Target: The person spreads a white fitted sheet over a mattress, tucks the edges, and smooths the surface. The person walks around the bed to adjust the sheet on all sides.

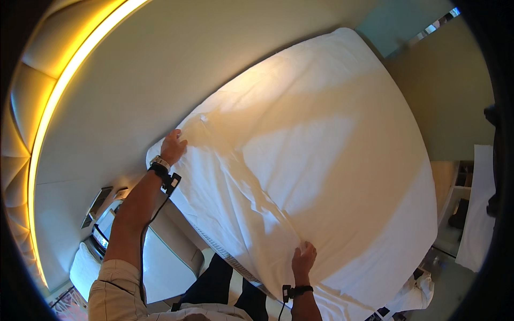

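Note:
A white bed sheet (321, 132) covers a mattress that fills the middle of the view. My left hand (173, 147) is at the mattress edge by the near-left corner, beside the wall. Its fingers touch the sheet there, but whether they grip it is hidden. Closer to my body, my right hand (304, 260) has its fingers curled on the sheet, pinching a bit of cloth. Between the two hands, a long raised crease runs across the fabric. The patterned side of the mattress (237, 265) shows below the sheet's near edge.
A bedside cabinet (166, 265) with a pale top stands left of my legs. Behind it are a white pillow (84, 265) and a wall panel (96, 206). A lit headboard strip (44, 120) curves along the left. Open shelving (459, 208) and bundled white cloth (413, 293) are at right.

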A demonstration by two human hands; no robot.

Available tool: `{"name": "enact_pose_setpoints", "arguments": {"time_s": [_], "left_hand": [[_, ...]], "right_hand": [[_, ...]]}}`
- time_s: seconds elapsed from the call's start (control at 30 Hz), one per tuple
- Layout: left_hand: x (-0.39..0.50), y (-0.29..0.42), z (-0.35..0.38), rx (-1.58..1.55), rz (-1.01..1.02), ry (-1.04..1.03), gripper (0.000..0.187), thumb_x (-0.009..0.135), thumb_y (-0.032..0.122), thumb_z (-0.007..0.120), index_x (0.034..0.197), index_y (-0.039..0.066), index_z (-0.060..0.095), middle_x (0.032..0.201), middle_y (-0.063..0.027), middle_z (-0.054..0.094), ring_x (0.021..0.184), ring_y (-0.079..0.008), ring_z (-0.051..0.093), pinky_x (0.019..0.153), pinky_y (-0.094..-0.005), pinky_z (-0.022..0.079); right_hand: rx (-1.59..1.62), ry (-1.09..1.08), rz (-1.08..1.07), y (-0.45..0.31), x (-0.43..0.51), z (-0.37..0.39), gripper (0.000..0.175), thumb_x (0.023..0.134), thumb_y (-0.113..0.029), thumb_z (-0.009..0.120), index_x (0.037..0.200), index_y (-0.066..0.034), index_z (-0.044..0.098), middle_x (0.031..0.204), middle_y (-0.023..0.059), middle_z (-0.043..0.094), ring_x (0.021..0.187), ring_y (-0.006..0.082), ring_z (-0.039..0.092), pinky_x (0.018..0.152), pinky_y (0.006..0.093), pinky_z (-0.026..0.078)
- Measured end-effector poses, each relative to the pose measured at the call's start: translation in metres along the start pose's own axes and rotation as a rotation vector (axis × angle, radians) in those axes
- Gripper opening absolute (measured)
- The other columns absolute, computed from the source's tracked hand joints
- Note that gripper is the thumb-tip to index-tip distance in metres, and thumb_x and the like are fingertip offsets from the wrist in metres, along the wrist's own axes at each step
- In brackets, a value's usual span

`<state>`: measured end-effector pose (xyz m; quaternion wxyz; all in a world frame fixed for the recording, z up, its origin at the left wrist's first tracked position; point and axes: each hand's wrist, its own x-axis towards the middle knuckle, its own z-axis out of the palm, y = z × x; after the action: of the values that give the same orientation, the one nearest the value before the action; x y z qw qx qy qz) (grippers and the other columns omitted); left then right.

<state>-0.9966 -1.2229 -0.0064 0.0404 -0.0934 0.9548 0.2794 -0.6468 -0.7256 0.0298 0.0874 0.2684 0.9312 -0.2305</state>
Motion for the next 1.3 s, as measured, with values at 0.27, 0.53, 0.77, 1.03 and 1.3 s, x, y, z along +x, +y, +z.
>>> {"name": "enact_pose_setpoints", "arguments": {"time_s": [0.27,0.53,0.77,1.03,1.3], "left_hand": [[0.021,0.047,-0.033,0.033,-0.312,-0.461,0.039,0.076,0.033,0.07,0.086,-0.005,0.062,0.078,-0.0194,0.068,0.071,-0.0348,0.066,0.073,-0.042,0.055],[0.016,-0.022,-0.055,0.146,0.064,-0.08,0.024,0.086,0.027,0.066,0.083,0.004,0.061,0.083,-0.0197,0.068,0.08,-0.0407,0.065,0.069,-0.0467,0.052],[0.014,-0.047,-0.039,0.294,-0.022,-0.025,0.022,0.086,0.024,0.066,0.091,0.004,0.061,0.091,-0.0206,0.067,0.086,-0.0405,0.064,0.075,-0.0484,0.052],[-0.042,-0.07,-0.033,0.143,0.003,0.347,0.039,0.089,0.02,0.063,0.12,-0.002,0.056,0.115,-0.0236,0.058,0.108,-0.0423,0.056,0.094,-0.0493,0.046],[-0.11,0.012,0.0,0.005,0.476,-0.004,0.018,0.088,0.006,0.064,0.106,0.001,0.064,0.104,-0.0172,0.062,0.1,-0.0365,0.059,0.088,-0.0448,0.05]], "right_hand": [[0.043,0.05,0.116,0.029,-0.026,-0.014,0.038,0.082,-0.009,0.066,0.118,-0.0004,0.057,0.117,0.0216,0.06,0.114,0.0408,0.053,0.099,0.0493,0.042],[-0.042,0.03,0.124,0.034,-0.041,-0.021,0.037,0.082,-0.009,0.065,0.118,-0.0008,0.057,0.119,0.0214,0.059,0.116,0.0408,0.052,0.099,0.0509,0.04],[-0.033,0.107,0.018,0.018,-0.049,-0.02,0.038,0.081,-0.009,0.065,0.117,-0.0009,0.055,0.119,0.0218,0.058,0.116,0.0411,0.051,0.1,0.0521,0.039],[0.177,-0.059,-0.065,-0.013,-0.054,0.001,0.028,0.083,-0.008,0.065,0.11,-0.0019,0.06,0.106,0.0174,0.064,0.105,0.0378,0.058,0.093,0.0467,0.046],[0.298,-0.385,-0.343,-0.113,0.027,0.063,0.014,0.086,-0.009,0.062,0.1,-0.0065,0.064,0.09,0.0161,0.066,0.087,0.0366,0.063,0.078,0.0434,0.051]]}}
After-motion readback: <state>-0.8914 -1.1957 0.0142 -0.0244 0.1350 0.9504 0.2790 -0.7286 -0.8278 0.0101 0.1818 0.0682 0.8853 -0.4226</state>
